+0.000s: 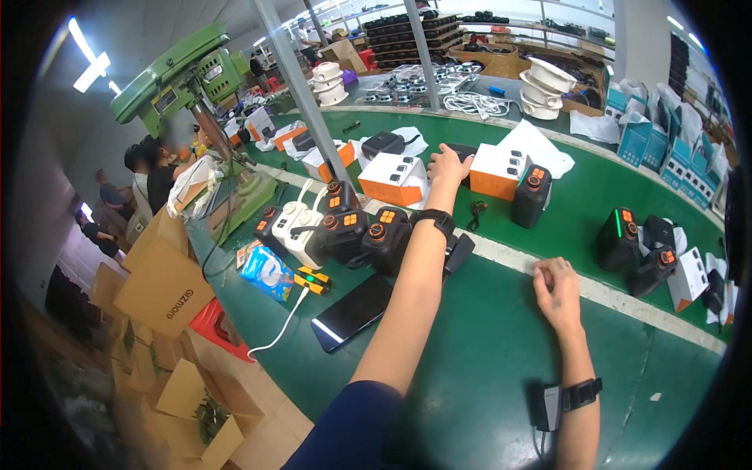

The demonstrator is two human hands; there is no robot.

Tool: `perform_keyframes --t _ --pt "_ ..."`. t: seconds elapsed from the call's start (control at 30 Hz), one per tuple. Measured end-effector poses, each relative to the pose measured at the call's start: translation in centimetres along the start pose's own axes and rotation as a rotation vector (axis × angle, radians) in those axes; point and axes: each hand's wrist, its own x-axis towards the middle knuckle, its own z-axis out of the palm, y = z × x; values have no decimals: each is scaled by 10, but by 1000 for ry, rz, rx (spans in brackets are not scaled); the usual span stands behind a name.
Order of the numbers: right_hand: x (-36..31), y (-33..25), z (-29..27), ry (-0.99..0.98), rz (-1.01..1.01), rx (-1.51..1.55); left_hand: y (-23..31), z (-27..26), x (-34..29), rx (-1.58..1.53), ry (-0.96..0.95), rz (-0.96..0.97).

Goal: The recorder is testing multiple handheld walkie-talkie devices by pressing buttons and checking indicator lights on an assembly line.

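Note:
My left hand reaches across the green belt to a dark flat case lying between two white-and-orange boxes, the left box and the right box. Its fingers are spread at the near side of that case; whether they touch it I cannot tell. Close to the belt's pale edge strip, my right hand rests over the green tabletop, fingers loosely bent and holding nothing. Beyond it stands a black device with orange buttons. A small coiled black cable lies between the hands.
Several black devices crowd a white power strip left of my left forearm. A dark phone lies nearby. More black devices stand at right. A green drill press rises at far left, above cardboard boxes.

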Motion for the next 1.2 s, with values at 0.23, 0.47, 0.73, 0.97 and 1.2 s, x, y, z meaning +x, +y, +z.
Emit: perform_keyframes --t 0.23,0.47,0.73,0.97,1.2 --pt "-2 4 2 1 1 -4 -2 4 -16 246 -96 149" --pt "-3 7 3 14 -24 8 7 -2 -32 -263 52 -10" --pt "-9 14 -7 51 -74 74 8 -10 -103 -1330 -160 -123" --pt "-13 17 1 0 254 710 -10 -4 -231 -1357 -716 63" --pt "-25 10 -4 39 -1 867 -13 30 -295 -1049 -468 678"
